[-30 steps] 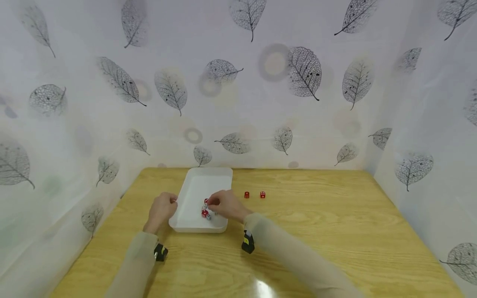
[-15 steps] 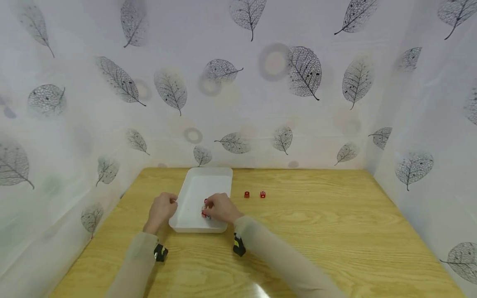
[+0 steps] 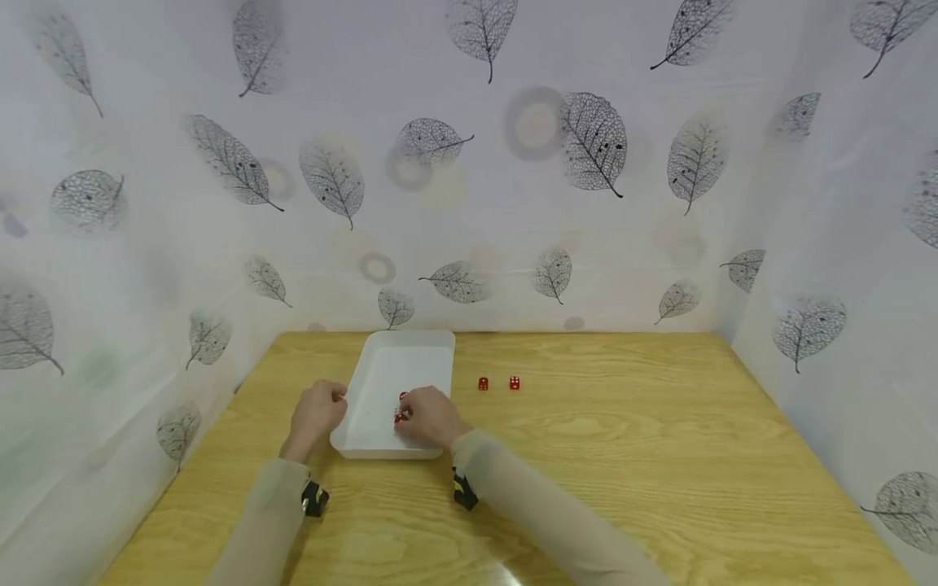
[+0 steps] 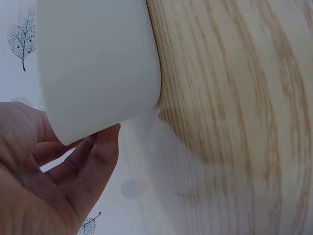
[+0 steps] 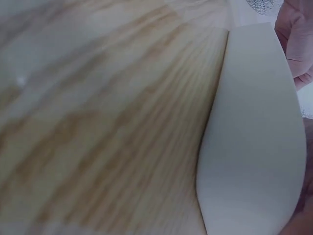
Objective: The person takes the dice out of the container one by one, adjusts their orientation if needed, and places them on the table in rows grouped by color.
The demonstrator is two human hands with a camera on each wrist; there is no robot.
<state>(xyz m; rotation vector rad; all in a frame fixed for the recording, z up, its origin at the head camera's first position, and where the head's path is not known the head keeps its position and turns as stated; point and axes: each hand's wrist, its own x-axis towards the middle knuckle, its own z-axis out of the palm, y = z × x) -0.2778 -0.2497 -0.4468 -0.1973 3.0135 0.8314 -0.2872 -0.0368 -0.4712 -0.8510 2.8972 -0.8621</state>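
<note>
A white tray [image 3: 399, 358] lies on the wooden table, left of the middle. At its left side my left hand [image 3: 317, 419] pinches the rim, with the thumb over the edge and the fingers beneath, as the left wrist view shows. My right hand [image 3: 431, 417] reaches down inside the tray's near right part, fingers bent over a small cluster of red and clear dice [image 3: 399, 416]. A red die [image 3: 403, 395] peeks out beyond the fingertips. The hand covers most of the cluster, and I cannot tell whether a die is between its fingers.
Two red dice, a left one [image 3: 483, 383] and a right one [image 3: 515, 383], sit apart on the table [image 3: 623, 456] to the right of the tray. A white curtain [image 3: 469, 203] with leaf prints hangs behind the table and along both sides.
My right hand has moved left and toward me, down over the dice, which are now mostly covered. My left hand stays at the tray's rim. The head view has shifted slightly.
</note>
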